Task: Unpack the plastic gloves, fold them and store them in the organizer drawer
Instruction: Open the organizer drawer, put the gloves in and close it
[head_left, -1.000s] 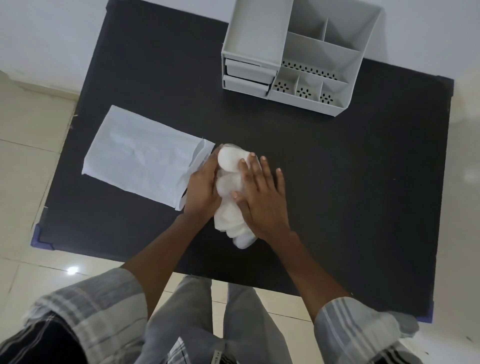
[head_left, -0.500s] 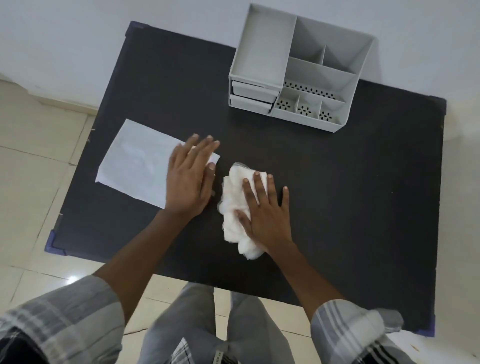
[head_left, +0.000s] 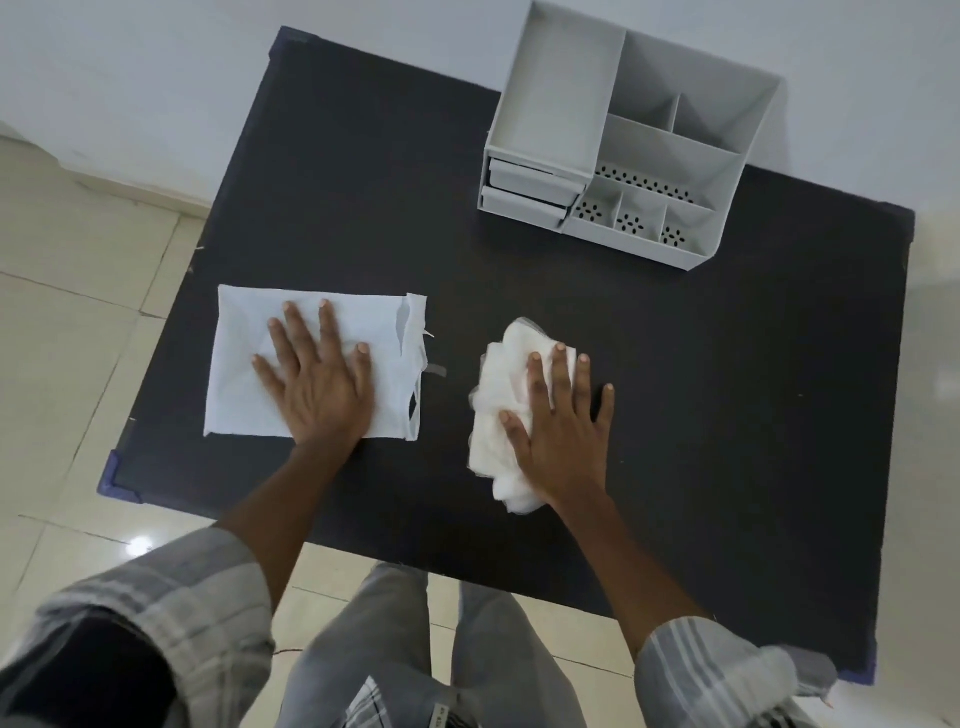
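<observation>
A: Left hand (head_left: 317, 384) flat on the emptied white packet (head_left: 311, 364), fingers (head_left: 291, 332) spread wide, gripping nothing. Probably pinning it so it stays clear at the left of the black bench (head_left: 727, 415).

B: Right hand (head_left: 563, 431)?

A: Palm down on the crumpled pile of plastic gloves (head_left: 501, 395), fingers open, pressing rather than grasping. Likely squeezing the air out and flattening for a fold.

B: Gloves well apart from the packet?

A: Yes, bare bench between. Unpacked, not yet folded.

B: And the grey desk organizer (head_left: 623, 156)?

A: At the far edge, both small drawers (head_left: 524, 189) at its front-left pushed in, needing a pull before storing.
</observation>
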